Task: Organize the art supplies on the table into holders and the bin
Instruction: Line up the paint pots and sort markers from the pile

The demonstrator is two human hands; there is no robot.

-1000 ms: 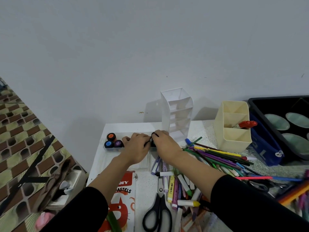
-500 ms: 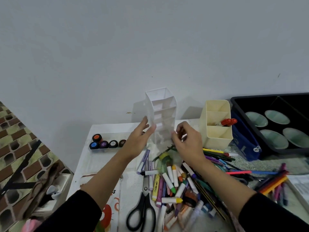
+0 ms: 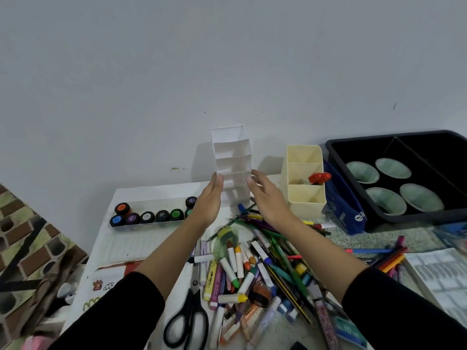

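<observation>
A white tiered holder point(image 3: 232, 157) stands against the wall. My left hand point(image 3: 209, 200) reaches to its left side with straight fingers, fingertips at its edge. My right hand point(image 3: 265, 195) reaches to its right side, fingers relaxed and close to the holder's wall. Neither hand holds anything. A heap of markers, crayons and pencils point(image 3: 255, 263) lies on the table under my forearms. A clear tray point(image 3: 151, 222) on the left holds several small paint pots. A cream holder point(image 3: 304, 195) with red markers stands to the right.
Black scissors point(image 3: 188, 322) lie near the front edge. A black bin point(image 3: 394, 213) with green bowls sits at the right, a blue pouch point(image 3: 341, 208) leaning on it. More pencils point(image 3: 386, 258) and a white palette point(image 3: 442, 276) lie at the right. A pastels box point(image 3: 108, 281) lies left.
Both hands left the paint pot tray and moved right and up to either side of the white holder. The camera view shifted, bringing more of the bin into sight.
</observation>
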